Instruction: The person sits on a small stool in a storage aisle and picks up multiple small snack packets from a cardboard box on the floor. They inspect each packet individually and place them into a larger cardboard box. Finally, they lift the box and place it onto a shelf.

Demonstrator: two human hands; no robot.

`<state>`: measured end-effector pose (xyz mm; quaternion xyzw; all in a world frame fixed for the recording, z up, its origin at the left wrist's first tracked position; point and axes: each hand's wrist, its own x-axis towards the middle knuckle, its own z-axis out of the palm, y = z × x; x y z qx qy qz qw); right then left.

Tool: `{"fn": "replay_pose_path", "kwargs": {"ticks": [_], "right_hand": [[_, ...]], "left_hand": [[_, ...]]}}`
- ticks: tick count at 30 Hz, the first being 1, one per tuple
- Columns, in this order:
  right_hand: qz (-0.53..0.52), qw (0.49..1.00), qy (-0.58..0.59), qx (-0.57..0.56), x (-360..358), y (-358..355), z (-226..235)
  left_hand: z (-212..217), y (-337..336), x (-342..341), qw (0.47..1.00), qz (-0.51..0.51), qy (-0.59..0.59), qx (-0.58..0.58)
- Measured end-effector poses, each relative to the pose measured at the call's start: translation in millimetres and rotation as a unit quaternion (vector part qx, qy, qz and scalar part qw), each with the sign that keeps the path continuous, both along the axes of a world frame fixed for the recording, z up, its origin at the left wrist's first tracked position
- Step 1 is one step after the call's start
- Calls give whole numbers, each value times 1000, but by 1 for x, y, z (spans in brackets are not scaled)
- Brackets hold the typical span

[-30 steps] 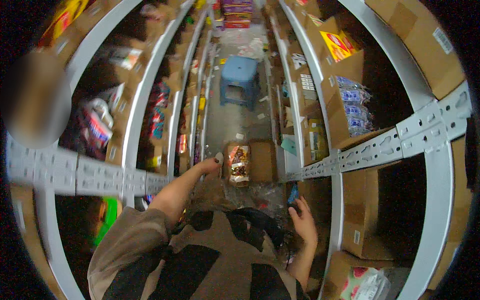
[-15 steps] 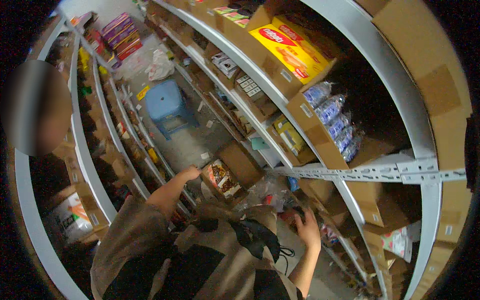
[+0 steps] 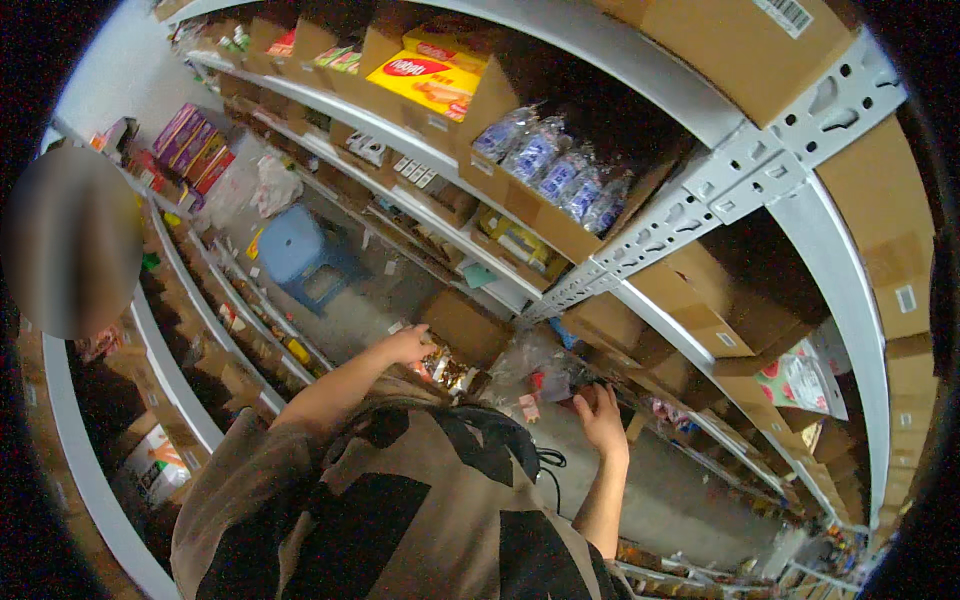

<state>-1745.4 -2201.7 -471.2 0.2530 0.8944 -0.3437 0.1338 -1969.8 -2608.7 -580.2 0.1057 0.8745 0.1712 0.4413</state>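
My left hand (image 3: 408,345) reaches over the left side of an open cardboard box (image 3: 465,328) on the floor. Its curled fingers close on the edge of a shiny brown-and-orange snack bag (image 3: 452,374) in that box; the fingertips are partly hidden. Lower and to the right, my right hand (image 3: 601,418) has its fingers stretched and slightly apart, over a dark object (image 3: 628,412) too dim to name. Clear crumpled plastic (image 3: 530,362) and a small pink-red packet (image 3: 529,406) lie between the two hands.
A blue plastic stool (image 3: 300,250) stands on the aisle floor. Metal shelving with cardboard bins lines both sides. At the right, bins hold yellow boxes (image 3: 425,82) and wrapped blue-white packs (image 3: 540,165). A perforated upright (image 3: 690,215) crosses there. A blurred face is at the left.
My left hand has moved from beside the box onto the snack bag, which looks more crumpled and shiny. My right hand has shifted slightly. The view has turned, showing more of the right shelves.
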Motion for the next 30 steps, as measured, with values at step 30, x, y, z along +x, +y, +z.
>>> {"fn": "replay_pose_path", "kwargs": {"ticks": [30], "right_hand": [[-452,819,-319,152,-104,-299,48]], "left_hand": [[2,22,-283,732,-665,14,145]]}}
